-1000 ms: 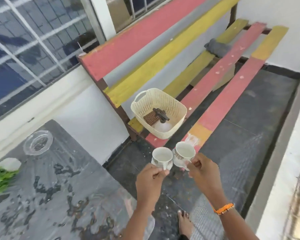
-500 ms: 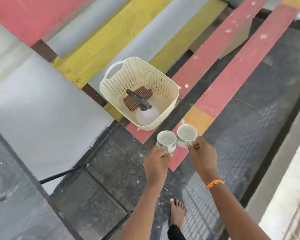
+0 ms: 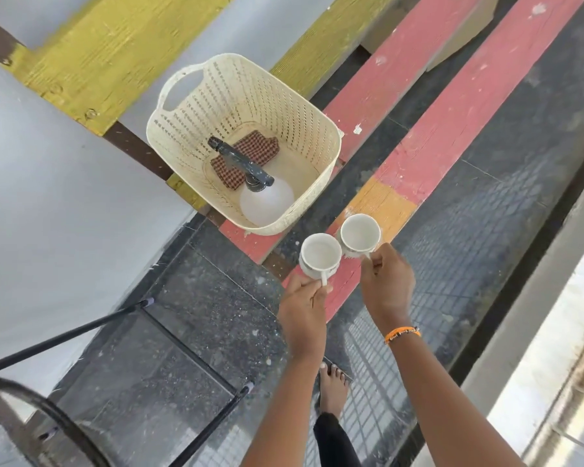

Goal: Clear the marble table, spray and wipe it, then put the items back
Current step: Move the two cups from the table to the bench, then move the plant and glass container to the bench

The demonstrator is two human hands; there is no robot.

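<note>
The counter (image 3: 459, 106), a slatted bench painted in red and yellow planks, runs diagonally from the upper right down toward the centre, and everything below is placed against the cream basket (image 3: 321, 183) that sits on its near end. The floor (image 3: 169, 348) of dark speckled stone lies below and to the right of the basket. A pale wall (image 3: 48, 210) fills the space to the basket's left. Well below and left of the basket stands a black metal frame (image 3: 186, 345) with thin legs on the floor.

The basket is perforated plastic with a handle cut-out on its far-left rim. Inside it, against the near wall, lies a spray bottle (image 3: 267, 203) with a translucent round body and a dark trigger head pointing toward the far left. Under the trigger head, on the basket's bottom, is a folded checked cloth (image 3: 260, 150) in brown and red.

Just below and right of the basket, two white cups are held side by side above the bench's near end, rims upward and touching or nearly so. The left hand (image 3: 304, 308) has its grip pinched on the handle of the left cup (image 3: 319, 256), the one nearer the basket. The right hand (image 3: 386, 288) has its grip curled round the handle of the right cup (image 3: 359, 235), which sits slightly farther up. An orange wristband (image 3: 402, 333) circles the right wrist. A bare foot (image 3: 332, 389) rests on the floor, well below the basket.
</note>
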